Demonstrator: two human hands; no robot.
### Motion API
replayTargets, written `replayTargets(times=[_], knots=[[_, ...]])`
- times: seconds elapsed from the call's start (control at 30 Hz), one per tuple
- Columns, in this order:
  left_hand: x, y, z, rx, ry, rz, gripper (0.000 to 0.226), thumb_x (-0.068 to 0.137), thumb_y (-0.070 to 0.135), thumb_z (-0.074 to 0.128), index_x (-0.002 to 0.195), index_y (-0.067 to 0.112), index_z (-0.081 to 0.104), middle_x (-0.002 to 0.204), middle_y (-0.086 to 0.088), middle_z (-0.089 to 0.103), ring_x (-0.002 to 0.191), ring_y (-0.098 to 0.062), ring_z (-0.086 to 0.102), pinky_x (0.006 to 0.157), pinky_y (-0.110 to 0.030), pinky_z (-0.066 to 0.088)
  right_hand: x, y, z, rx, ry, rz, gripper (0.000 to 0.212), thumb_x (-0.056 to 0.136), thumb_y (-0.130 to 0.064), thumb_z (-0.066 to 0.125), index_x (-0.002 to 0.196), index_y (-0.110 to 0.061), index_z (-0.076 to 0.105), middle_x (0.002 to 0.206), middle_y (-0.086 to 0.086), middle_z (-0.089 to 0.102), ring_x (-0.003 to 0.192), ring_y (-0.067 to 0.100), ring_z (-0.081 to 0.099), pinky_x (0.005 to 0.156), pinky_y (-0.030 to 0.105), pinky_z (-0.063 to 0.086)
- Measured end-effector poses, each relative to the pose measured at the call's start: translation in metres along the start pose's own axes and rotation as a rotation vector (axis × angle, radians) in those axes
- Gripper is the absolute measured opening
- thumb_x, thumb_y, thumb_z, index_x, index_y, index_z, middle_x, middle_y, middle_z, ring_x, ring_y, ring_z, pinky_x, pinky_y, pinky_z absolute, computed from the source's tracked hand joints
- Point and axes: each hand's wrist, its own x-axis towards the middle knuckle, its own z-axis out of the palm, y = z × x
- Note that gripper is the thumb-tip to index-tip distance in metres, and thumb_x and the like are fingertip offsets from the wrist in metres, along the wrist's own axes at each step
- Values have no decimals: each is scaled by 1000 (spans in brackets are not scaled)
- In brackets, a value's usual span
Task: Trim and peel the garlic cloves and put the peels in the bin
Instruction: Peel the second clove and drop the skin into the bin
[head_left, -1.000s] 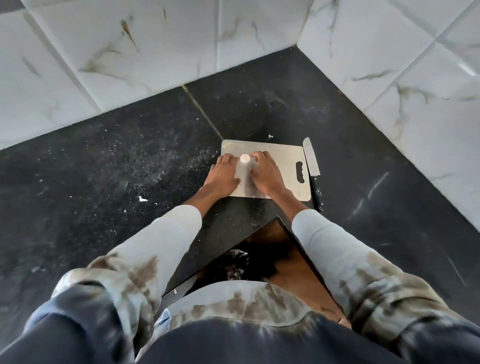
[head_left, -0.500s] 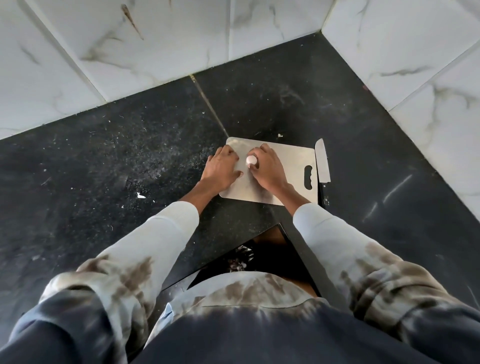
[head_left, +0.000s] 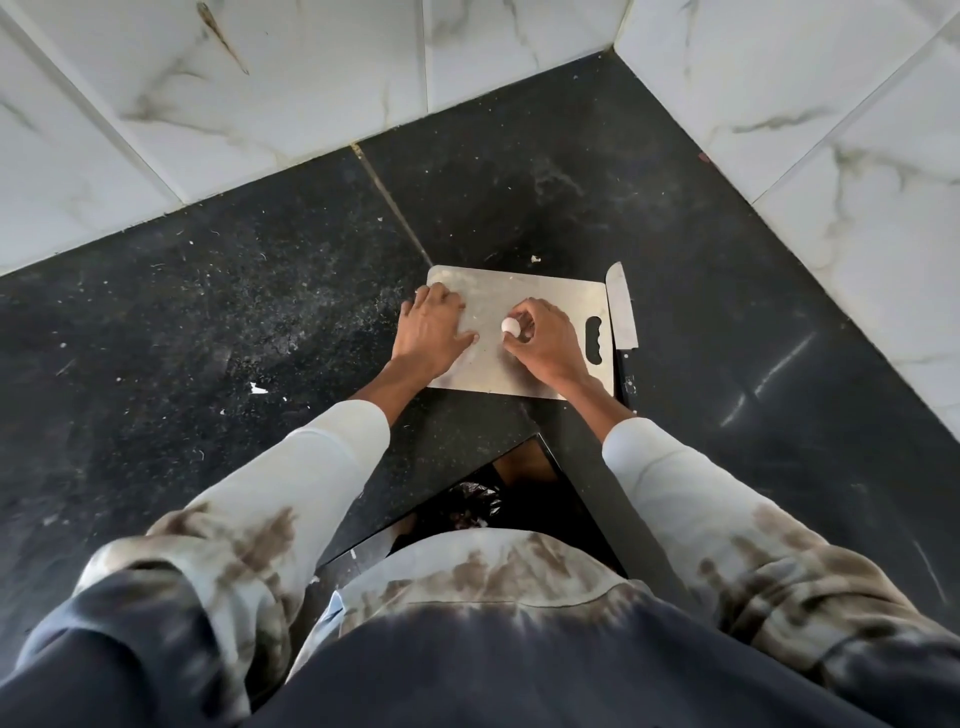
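Observation:
A pale garlic clove (head_left: 510, 326) is pinched in the fingertips of my right hand (head_left: 545, 340), just above a steel cutting board (head_left: 524, 291) on the black counter. My left hand (head_left: 434, 327) lies flat with straight fingers on the board's left part, apart from the clove. A knife (head_left: 621, 314) rests on the counter along the board's right edge, blade pointing away from me. Below the counter's corner, the dark bag of a bin (head_left: 475, 501) shows between my arms.
White marble-tiled walls (head_left: 311, 78) meet in a corner behind the black counter (head_left: 208, 322). Small white peel scraps (head_left: 258, 388) and crumbs lie scattered on the counter to the left. The counter's front edge (head_left: 566, 478) runs close to my body.
My hands have come apart: the left one slid to the board's left side and let go of the clove, which the right hand alone now holds.

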Motion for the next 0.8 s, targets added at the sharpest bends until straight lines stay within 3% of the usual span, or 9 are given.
replayTargets(times=[0.07,0.17,0.3,0.4,0.47,0.57,0.7,0.8], knots=[[-3,8,2,-113,-24,74,57,91,40,81,141,20,61,142,-3,57,135,-26,52,116,-49,44,-2,-4,-3,232,-5,117,32,88,-30,82,114,-20,66,106,-7,74,92,8,71,78,17,58],[-7,22,3,-267,-64,170,56,91,28,84,141,18,62,140,-2,61,129,-24,58,111,-43,49,-2,-1,-5,479,-42,275,34,89,-28,83,116,-14,68,110,1,80,93,17,79,70,23,61],[-9,37,8,-362,-9,175,39,91,19,83,128,13,72,124,-4,70,106,-22,69,98,-43,58,-8,7,-9,666,-103,340,31,93,-14,81,120,-4,70,110,15,79,93,29,81,90,42,66],[-8,42,12,-368,1,196,29,91,17,82,119,11,75,114,-5,71,97,-21,69,92,-44,60,-14,10,-14,748,-97,352,30,93,-7,79,122,1,70,113,20,77,100,33,79,89,39,66],[-8,45,15,-369,-6,203,29,92,17,81,119,10,75,115,-6,70,99,-22,68,92,-43,60,-18,11,-16,777,-82,361,31,92,-2,79,122,3,71,114,19,77,105,33,78,84,32,66],[-6,47,20,-359,0,193,28,93,18,80,119,10,75,116,-5,68,99,-23,67,92,-42,59,-21,11,-15,775,-61,371,30,90,0,80,120,0,74,112,16,79,106,32,78,88,38,66],[-2,50,23,-350,44,126,26,94,20,79,118,9,74,117,-7,68,99,-24,67,90,-41,59,-19,12,-11,625,-40,370,35,88,-4,83,122,-11,76,110,2,80,107,20,77,87,35,65],[-1,53,27,-315,40,107,24,95,20,79,116,10,74,116,-8,68,99,-26,68,90,-41,58,-21,13,-6,516,-50,350,36,92,-1,75,126,-14,74,114,1,78,110,19,73,92,36,63]])
